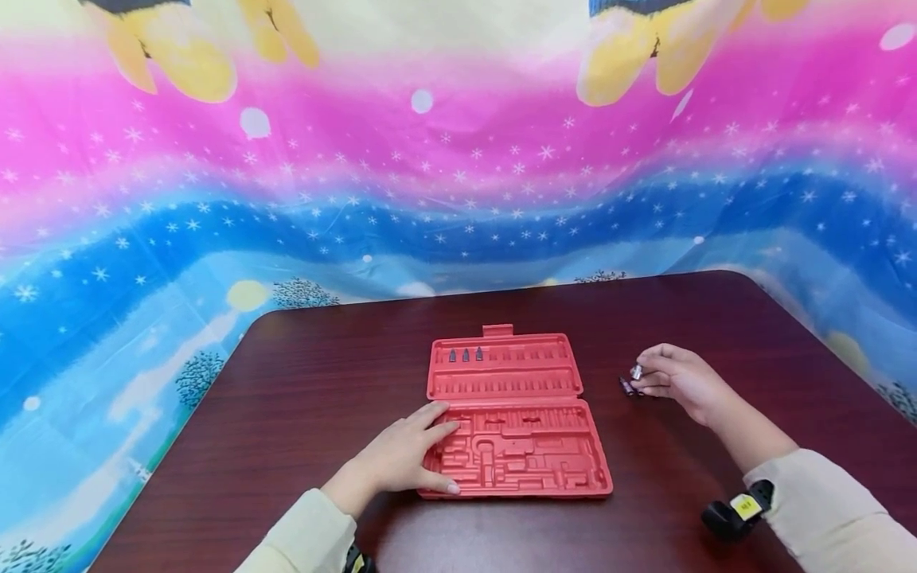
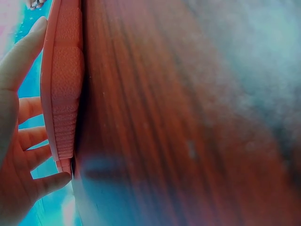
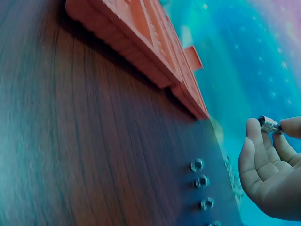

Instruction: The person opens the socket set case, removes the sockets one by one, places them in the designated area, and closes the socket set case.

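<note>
Red case (image 1: 523, 454), metal sockets (image 3: 201, 181) on dark table (image 1: 322, 382)

Yellow label (image 1: 746, 507) on black right-wrist camera (image 1: 722, 522), dark characters too small to read

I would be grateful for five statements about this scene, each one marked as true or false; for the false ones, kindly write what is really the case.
1. The red case lies open on the table. True.
2. The case is full of bits. False: only three dark bits show in it.
3. The right hand pinches a metal socket. True.
4. The left hand is away from the case. False: it touches the case's left side.
5. In the right wrist view, other sockets form a row on the table. True.
</note>
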Tool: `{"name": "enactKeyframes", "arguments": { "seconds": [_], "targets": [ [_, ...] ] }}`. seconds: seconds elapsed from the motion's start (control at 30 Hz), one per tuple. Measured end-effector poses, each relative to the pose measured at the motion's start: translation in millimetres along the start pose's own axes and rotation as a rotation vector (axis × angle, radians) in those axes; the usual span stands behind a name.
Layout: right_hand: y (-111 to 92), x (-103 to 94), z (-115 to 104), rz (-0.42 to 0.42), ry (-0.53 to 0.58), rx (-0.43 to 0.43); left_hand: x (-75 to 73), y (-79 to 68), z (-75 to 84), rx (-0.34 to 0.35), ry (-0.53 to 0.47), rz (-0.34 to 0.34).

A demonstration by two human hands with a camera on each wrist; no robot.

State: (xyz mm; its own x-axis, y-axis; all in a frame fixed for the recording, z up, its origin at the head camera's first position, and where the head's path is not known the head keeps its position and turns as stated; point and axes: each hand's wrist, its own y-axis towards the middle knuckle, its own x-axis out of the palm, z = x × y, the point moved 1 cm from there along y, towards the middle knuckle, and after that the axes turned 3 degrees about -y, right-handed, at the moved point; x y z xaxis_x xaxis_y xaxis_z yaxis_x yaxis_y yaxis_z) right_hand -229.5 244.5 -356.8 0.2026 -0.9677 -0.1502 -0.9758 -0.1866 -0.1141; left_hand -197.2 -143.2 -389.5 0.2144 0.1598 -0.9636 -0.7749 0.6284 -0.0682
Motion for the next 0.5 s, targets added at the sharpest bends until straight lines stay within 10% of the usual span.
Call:
{"name": "enactKeyframes", "arguments": {
  "seconds": [0.5],
  "targets": [
    [-8.5, -49.8, 27.0, 0.121, -0.071, -0.045, 0.0, 0.6, -0.9, 0.008, -0.003, 0.005]
  ]
}}
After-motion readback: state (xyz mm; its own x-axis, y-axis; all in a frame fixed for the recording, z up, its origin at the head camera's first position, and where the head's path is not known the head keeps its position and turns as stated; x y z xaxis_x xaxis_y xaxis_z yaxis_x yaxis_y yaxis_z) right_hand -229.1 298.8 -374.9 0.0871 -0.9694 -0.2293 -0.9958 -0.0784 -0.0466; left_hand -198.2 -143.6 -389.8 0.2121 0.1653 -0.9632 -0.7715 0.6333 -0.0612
